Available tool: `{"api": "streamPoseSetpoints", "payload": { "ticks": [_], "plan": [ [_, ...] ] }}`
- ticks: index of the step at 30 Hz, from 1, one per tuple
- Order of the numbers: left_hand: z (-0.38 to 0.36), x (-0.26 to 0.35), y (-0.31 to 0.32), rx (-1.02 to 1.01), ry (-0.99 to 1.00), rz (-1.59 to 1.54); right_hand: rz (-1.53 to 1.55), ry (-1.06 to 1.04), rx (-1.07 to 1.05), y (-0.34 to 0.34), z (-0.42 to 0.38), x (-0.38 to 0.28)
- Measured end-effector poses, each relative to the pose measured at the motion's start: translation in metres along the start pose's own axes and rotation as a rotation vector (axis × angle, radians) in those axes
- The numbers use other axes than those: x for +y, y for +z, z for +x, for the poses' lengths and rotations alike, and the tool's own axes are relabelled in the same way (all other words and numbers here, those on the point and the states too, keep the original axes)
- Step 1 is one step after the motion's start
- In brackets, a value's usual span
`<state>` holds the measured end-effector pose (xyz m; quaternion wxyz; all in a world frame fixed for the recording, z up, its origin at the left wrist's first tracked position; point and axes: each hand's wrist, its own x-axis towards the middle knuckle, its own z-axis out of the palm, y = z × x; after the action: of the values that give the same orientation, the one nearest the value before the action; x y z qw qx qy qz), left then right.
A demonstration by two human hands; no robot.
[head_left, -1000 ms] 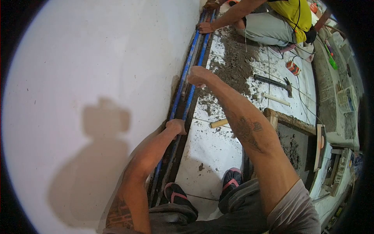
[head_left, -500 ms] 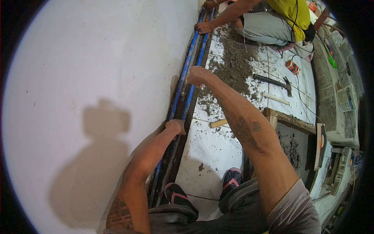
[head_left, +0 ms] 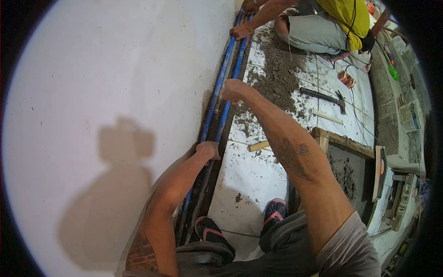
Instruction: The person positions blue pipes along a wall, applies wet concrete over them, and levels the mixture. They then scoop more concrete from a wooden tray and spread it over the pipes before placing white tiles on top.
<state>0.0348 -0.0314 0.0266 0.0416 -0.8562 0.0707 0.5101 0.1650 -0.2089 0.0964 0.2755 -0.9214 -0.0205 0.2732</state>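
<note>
Nearest to the camera I see two dark shoes with pink trim (head_left: 210,229) standing on the white tiled floor (head_left: 251,177), one close to the trench and the other a little to the right. The trench runs along the foot of the white wall (head_left: 115,92), and inside it lie blue pipes (head_left: 220,78), side by side, going away from me toward the far end.

The left hand (head_left: 207,150) is down at the trench, closed as a fist over the pipes. The fingers curl under, so I cannot tell which pipe it grips or how firmly. Farther along, the right hand (head_left: 234,89) is also curled closed, and it rests on the outer blue pipe at the edge of the floor. I cannot see its fingertips either.

Beside the right forearm, a short pale piece of tube (head_left: 258,146) lies on the floor. To the right stands a wooden box with dark mortar (head_left: 344,168). Behind the right hand, a heap of grey mortar (head_left: 277,69) spreads on the tiles, and near it lie a hammer (head_left: 325,98) and a white pipe piece (head_left: 326,117).

At the far end, another person in a yellow shirt (head_left: 348,14) crouches, with one hand (head_left: 241,31) on the same blue pipes.
</note>
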Motion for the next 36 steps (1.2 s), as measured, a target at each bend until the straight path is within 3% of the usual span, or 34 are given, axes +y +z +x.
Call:
{"api": "streamPoseSetpoints", "payload": {
  "ticks": [16,19,36],
  "plan": [
    [0.003,0.000,0.002,0.016,-0.006,-0.025,0.034,0.030,0.016,0.003,0.007,0.002],
    [0.011,0.002,0.000,-0.081,-0.080,-0.003,0.005,-0.001,0.010,0.002,0.005,0.001],
    [0.011,-0.004,0.005,0.012,0.009,-0.017,0.003,-0.011,0.014,-0.002,-0.003,-0.002]
  ]
}}
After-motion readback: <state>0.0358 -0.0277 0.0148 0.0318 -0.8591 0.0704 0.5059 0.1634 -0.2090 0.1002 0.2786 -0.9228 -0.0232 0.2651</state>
